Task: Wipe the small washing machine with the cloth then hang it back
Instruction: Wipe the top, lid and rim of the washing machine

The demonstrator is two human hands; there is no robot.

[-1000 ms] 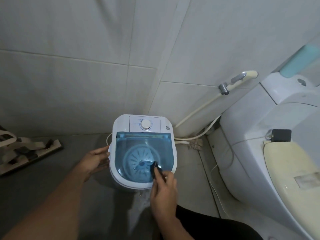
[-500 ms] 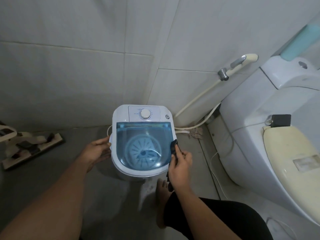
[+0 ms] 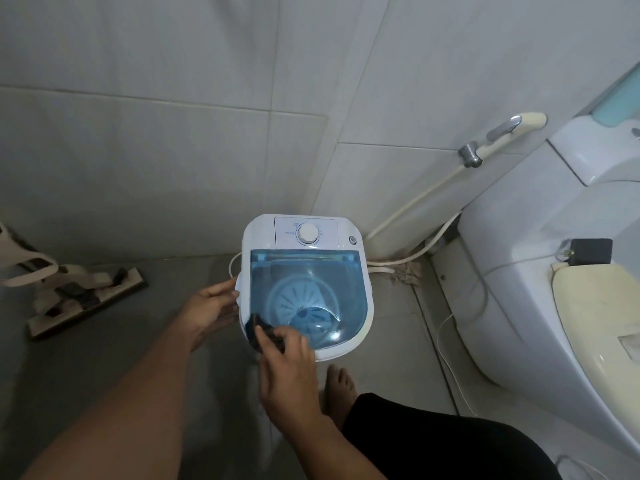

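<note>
A small white washing machine (image 3: 349, 230) with a clear blue lid and a round dial stands on the floor in the wall corner. My right hand (image 3: 289, 372) grips a dark cloth (image 3: 258, 329) and presses it on the lid's near left corner. My left hand (image 3: 211, 306) rests flat against the machine's left side, fingers spread.
A white toilet (image 3: 540, 292) with a cream seat stands close on the right, with a black adapter (image 3: 590, 251) and thin cable on it. A bidet sprayer (image 3: 502, 136) hangs on the wall. A floor mop head (image 3: 86, 296) lies at left. My bare foot (image 3: 339, 386) is just before the machine.
My right hand has carried the cloth from the lid's right edge across to its near left corner. The left hand has stayed on the machine's left side.
</note>
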